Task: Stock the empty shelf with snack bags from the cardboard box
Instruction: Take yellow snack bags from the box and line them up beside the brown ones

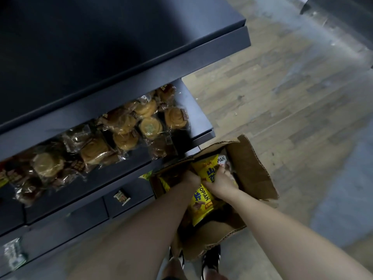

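Down in the open cardboard box (253, 170) on the floor, by the right end of the shelving (198, 118), the right hand (219, 181) curls round a yellow snack bag (204, 168) to lift it, while the left hand (192, 178) digs among the other bags, its grip hidden from me.

You have one cardboard box (252, 168), at least three yellow snack bags (201, 205) showing inside it, and roughly a dozen wrapped buns (125, 139) left of it.
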### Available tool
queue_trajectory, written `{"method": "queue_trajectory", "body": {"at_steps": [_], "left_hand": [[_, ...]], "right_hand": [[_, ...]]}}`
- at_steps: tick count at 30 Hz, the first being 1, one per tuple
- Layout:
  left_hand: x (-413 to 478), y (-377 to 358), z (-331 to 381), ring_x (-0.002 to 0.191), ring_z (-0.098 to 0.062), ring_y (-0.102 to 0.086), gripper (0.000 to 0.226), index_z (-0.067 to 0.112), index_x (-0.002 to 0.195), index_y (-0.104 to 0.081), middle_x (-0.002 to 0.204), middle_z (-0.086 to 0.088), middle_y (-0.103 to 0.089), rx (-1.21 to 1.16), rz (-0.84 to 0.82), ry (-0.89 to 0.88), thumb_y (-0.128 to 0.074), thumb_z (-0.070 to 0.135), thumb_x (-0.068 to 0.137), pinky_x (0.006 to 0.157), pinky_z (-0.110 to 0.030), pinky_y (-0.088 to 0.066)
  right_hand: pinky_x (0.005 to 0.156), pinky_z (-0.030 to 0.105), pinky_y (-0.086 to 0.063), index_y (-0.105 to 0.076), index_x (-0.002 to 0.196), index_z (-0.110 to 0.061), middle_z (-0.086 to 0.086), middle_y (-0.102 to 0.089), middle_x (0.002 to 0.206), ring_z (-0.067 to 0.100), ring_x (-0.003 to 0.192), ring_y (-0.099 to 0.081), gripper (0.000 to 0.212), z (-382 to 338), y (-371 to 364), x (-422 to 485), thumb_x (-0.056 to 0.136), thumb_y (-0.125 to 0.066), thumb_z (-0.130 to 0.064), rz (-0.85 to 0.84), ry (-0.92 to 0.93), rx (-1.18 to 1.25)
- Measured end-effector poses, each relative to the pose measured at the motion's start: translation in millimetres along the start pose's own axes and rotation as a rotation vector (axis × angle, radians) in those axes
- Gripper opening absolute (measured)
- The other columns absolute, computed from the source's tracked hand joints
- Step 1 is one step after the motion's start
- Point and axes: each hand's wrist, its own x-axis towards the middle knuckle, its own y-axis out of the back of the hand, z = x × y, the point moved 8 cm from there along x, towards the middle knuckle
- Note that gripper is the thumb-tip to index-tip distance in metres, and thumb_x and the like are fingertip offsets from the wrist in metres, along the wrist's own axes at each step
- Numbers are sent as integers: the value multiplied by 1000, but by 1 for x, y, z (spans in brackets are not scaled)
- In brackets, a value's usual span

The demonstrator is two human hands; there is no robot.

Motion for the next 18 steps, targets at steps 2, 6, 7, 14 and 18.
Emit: {"method": "queue_trajectory", "body": {"at_steps": [2,6,7,14,18], "left_hand": [[4,-4,0,130,-28,-46,42,2,135,-45,140,-16,-47,-25,-25,4,-50,10,94,108,-35,-36],[11,-11,-4,132,-27,-43,45,3,137,-43,142,-15,-45,-53,-34,22,-53,10,93,110,-33,-34],[15,-13,-6,133,-27,-42,45,3,137,-42,143,-15,-44,-51,-27,19,-52,10,94,110,-32,-33],[19,-10,-23,133,-29,-43,44,-7,138,-35,144,-20,-41,-49,-92,123,-44,7,97,100,-27,-39],[16,4,-40,141,-31,-27,56,-2,147,-18,154,-20,-21,-39,-73,259,-39,23,102,110,-32,-29]], "right_hand": [[103,43,-39,-10,147,-5,22,-28,147,38,133,-39,90,1,-4,2,86,-62,-48,-3,-14,18],[100,44,-43,-12,143,-9,21,-40,142,37,129,-45,87,5,-10,2,85,-65,-45,23,-29,46],[97,43,-45,-12,143,-9,20,-43,140,36,126,-48,88,6,-10,2,84,-66,-46,35,-31,61],[91,39,-50,-21,147,-19,11,-58,128,32,114,-58,84,21,0,-1,81,-71,-32,39,-82,300],[89,38,-52,-55,121,-15,9,-68,109,27,98,-63,48,23,0,-3,77,-73,-9,18,-115,603]]}}
